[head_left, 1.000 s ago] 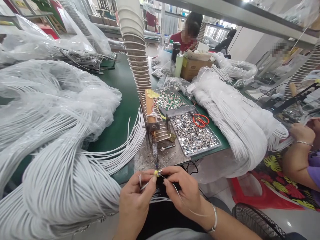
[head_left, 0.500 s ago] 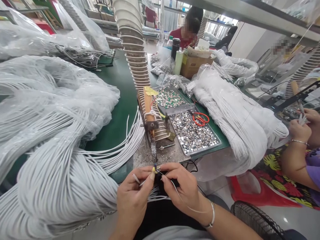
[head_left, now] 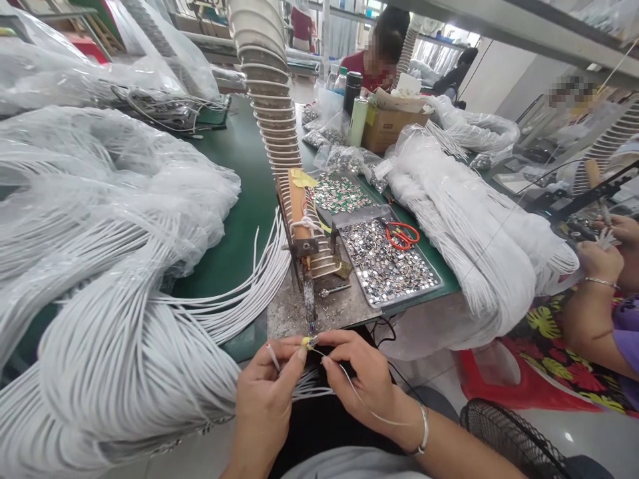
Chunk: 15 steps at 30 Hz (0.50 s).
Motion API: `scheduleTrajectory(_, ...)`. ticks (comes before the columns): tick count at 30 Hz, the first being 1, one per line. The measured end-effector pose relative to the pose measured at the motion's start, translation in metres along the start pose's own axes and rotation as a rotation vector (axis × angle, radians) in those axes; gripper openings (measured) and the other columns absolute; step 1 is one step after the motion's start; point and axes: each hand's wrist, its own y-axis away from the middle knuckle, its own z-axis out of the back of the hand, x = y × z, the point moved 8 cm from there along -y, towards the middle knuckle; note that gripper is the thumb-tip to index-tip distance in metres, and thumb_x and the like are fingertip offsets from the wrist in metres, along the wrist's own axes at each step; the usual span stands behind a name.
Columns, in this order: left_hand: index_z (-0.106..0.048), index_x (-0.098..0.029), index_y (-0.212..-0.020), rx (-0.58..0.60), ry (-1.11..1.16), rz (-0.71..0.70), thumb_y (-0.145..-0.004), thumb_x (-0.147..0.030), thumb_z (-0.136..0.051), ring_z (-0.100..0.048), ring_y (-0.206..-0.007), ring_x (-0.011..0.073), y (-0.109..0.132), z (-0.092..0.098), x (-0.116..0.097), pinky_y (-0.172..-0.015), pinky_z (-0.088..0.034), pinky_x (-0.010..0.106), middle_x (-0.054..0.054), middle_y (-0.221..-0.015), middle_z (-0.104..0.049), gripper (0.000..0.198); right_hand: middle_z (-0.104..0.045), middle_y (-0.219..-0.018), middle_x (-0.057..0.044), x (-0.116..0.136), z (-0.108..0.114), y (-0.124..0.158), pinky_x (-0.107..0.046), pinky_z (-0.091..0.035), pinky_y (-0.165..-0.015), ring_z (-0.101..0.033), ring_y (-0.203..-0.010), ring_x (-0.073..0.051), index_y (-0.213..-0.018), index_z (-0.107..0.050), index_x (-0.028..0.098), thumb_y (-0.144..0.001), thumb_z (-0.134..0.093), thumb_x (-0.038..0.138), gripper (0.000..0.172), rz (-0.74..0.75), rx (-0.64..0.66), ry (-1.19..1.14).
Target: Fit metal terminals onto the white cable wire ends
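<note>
My left hand (head_left: 264,396) is closed on a white cable (head_left: 273,357), its thumb and index finger pinching near the end. At the fingertips sits a small metal connector (head_left: 313,340) with a yellow bit beside it. My right hand (head_left: 367,376) is closed on a thin solder wire (head_left: 355,391), which trails back over the wrist. Its index fingertip reaches the connector's right side. Just above the connector, a soldering iron (head_left: 309,299) points down from its stand. Whether its tip touches the connector, I cannot tell.
A tray of metal connectors (head_left: 389,266) with red-handled scissors (head_left: 403,235) stands right of the iron; small green boards (head_left: 342,193) lie behind. White cable bundles (head_left: 134,346) crowd the left, another bundle (head_left: 464,219) the right. A ribbed hose (head_left: 272,100) rises centrally. A co-worker's hands (head_left: 602,259) are at far right.
The connector and both hands have dropped very slightly from the iron's tip. The view has shifted a little; both grips look the same.
</note>
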Motion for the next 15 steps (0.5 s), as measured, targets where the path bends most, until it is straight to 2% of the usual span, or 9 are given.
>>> scheduleTrajectory(9,-0.068,-0.023,-0.070,0.051,0.087,0.047,-0.081,-0.036,-0.076,-0.066,-0.096,0.0195,0.000,-0.006,-0.001,-0.089,-0.051,0.029,0.000,-0.090,-0.074,0.019,-0.074,-0.099,-0.011,0.001,0.002,-0.005,-0.031,-0.061,-0.084,-0.072,-0.098,-0.018,-0.091,-0.060,0.020,-0.094,-0.055,0.013,0.009,-0.009,-0.023,0.001)
scheduleTrajectory(15,-0.068,-0.024,-0.072,0.040,0.133,0.054,-0.080,-0.034,-0.077,-0.065,-0.094,0.0184,-0.004,-0.008,-0.002,-0.089,-0.050,0.028,-0.002,-0.089,-0.071,0.016,-0.074,-0.100,-0.012,0.003,0.004,-0.013,-0.030,-0.060,-0.084,-0.072,-0.096,-0.018,-0.090,-0.060,0.020,-0.092,-0.056,0.010,0.011,0.003,-0.047,-0.018)
